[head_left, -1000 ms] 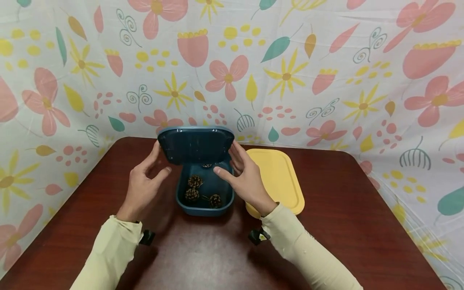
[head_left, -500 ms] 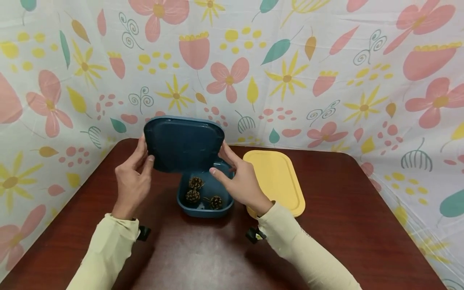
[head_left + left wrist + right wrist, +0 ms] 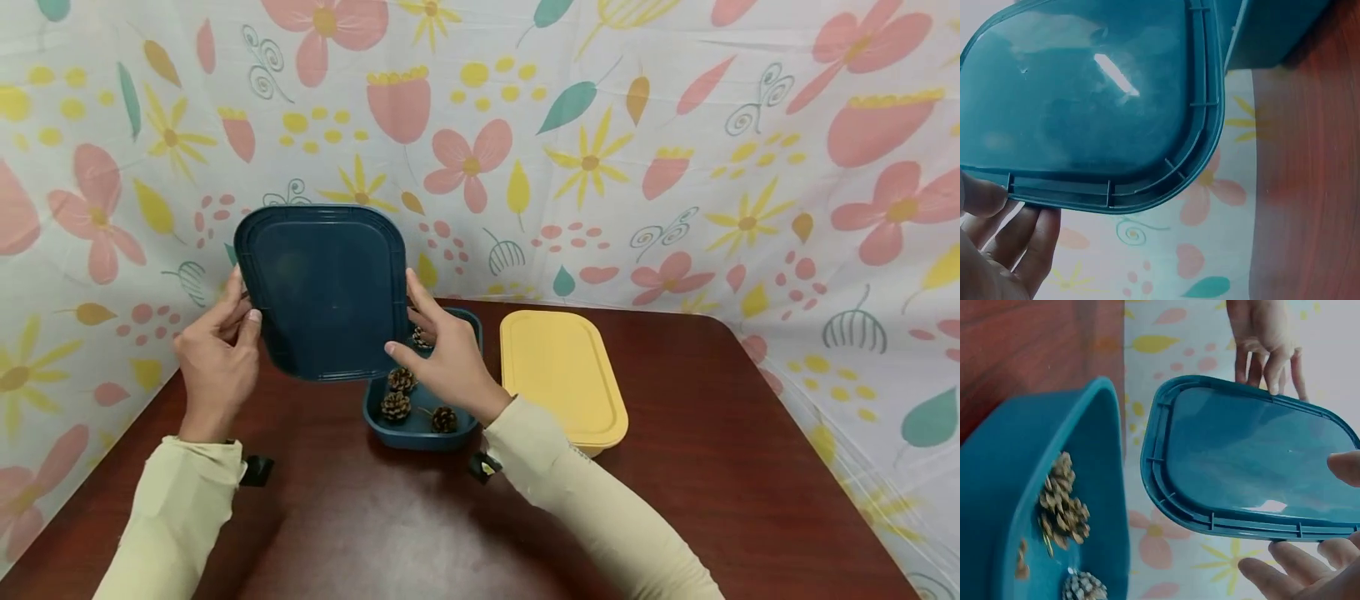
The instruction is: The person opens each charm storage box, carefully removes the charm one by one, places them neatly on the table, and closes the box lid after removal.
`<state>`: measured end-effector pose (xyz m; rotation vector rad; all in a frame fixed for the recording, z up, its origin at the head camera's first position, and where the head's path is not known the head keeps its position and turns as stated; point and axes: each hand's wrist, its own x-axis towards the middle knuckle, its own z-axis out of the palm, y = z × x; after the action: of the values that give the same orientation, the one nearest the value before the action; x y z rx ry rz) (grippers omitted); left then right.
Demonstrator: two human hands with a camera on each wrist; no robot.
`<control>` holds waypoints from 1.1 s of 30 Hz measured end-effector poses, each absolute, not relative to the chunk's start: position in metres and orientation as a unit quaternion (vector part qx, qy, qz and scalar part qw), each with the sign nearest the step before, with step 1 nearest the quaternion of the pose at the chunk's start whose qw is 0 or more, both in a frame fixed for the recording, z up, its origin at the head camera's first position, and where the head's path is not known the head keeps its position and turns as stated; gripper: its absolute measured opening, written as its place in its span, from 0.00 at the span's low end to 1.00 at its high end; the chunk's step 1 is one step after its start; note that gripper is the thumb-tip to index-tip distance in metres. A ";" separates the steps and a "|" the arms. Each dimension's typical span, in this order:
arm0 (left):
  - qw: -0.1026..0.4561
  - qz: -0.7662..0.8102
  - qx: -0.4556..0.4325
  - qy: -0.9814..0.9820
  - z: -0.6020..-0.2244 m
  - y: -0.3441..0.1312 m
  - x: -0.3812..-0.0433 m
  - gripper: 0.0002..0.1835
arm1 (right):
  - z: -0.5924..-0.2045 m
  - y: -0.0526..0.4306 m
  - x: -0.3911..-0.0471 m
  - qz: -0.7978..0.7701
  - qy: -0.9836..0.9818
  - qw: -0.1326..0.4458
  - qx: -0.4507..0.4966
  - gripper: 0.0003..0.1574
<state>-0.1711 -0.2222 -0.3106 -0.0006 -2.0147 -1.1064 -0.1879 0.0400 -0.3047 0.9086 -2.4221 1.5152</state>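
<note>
A dark blue lid (image 3: 330, 292) is held up and tilted, its ridged underside facing me, above and left of a blue box (image 3: 423, 442). My left hand (image 3: 217, 358) pinches the lid's left edge, thumb in front and fingers behind. At the right edge, my right hand (image 3: 450, 358) holds the lid with fingers behind it and the thumb (image 3: 1344, 467) over its face. Several pine cones lie in the uncovered box, among them a pine cone (image 3: 395, 406) near its left wall and another pine cone (image 3: 444, 419) near the front. The lid and right hand hide part of the box.
To the right of the blue box stands a yellow lidded box (image 3: 562, 375). Both boxes rest on a dark reddish-brown table (image 3: 712, 467). Behind the table hangs a white cloth (image 3: 465, 83) printed with flowers and leaves.
Both hands have lifted the lid up and left, off the back of the blue box, and turned it more upright. The left hand has closed its pinch on the edge. The boxes have stayed put.
</note>
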 end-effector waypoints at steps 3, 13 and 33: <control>0.390 -0.441 0.021 -0.808 -0.312 -0.232 -0.173 0.27 | -0.309 0.031 -0.191 0.505 -0.811 0.053 0.291 0.58; 0.185 -0.613 0.041 -0.767 -0.331 -0.266 -0.169 0.33 | -0.327 0.007 -0.198 0.515 -0.821 -0.033 0.244 0.61; 0.070 -0.655 0.026 -0.752 -0.359 -0.302 -0.173 0.34 | -0.341 0.004 -0.202 0.537 -0.813 -0.075 0.213 0.49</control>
<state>-0.1731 -0.3022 -0.3589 0.0786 -2.2612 -1.9710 -0.2025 0.0038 -0.3410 0.7023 -2.6841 1.7721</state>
